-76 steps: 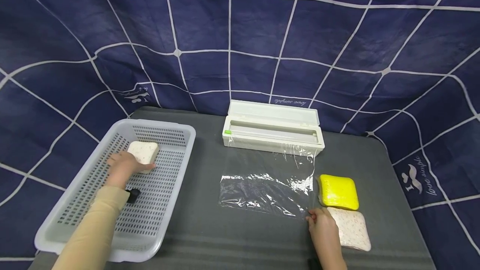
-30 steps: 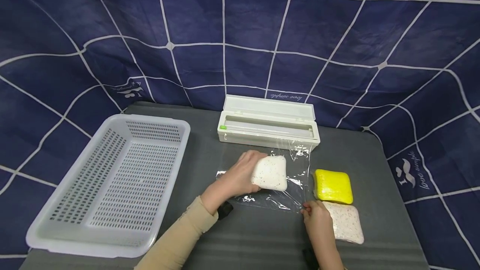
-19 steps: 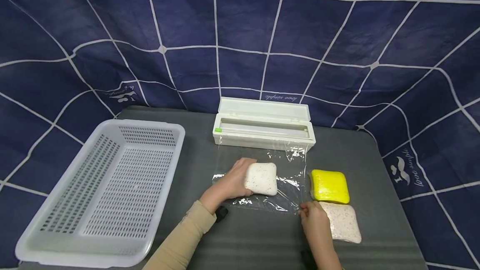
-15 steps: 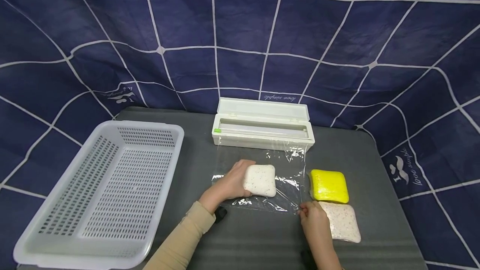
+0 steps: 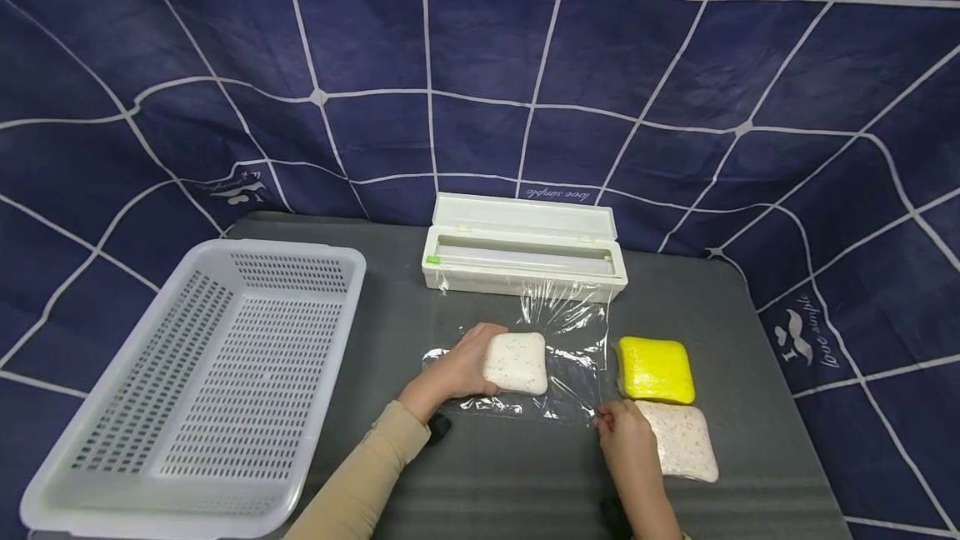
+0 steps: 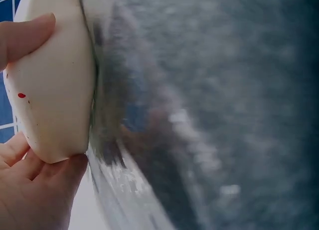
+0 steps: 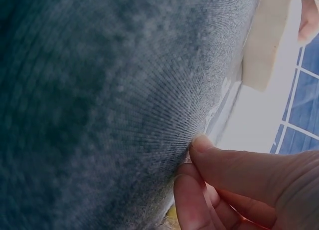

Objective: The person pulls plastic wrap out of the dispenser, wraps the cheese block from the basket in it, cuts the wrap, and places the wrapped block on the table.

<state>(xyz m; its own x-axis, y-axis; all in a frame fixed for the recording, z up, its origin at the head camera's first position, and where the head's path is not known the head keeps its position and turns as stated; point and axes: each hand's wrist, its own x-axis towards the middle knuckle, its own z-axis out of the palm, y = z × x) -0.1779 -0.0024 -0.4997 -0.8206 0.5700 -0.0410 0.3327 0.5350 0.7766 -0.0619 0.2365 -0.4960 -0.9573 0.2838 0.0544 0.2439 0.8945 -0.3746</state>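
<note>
My left hand grips a white, rounded square block with small dark and reddish specks. Its thumb and fingers clasp opposite edges of the block in the left wrist view. Beneath the block, a sheet of clear cling film spreads forward from a white cling film dispenser, whose lid stands up. At the sheet's near right corner, my right hand pinches the film between thumb and fingers. The right wrist view shows this pinch of the right hand close up.
A yellow block with a shiny surface lies just right of the film. In front of it, beside my right hand, is another pale speckled block. A white perforated plastic basket occupies the left side. A blue curtain surrounds the grey table.
The left hand has taken the speckled block out of the basket, moved it right and lowered it onto the cling film. My right hand keeps its pinch on the film corner.
</note>
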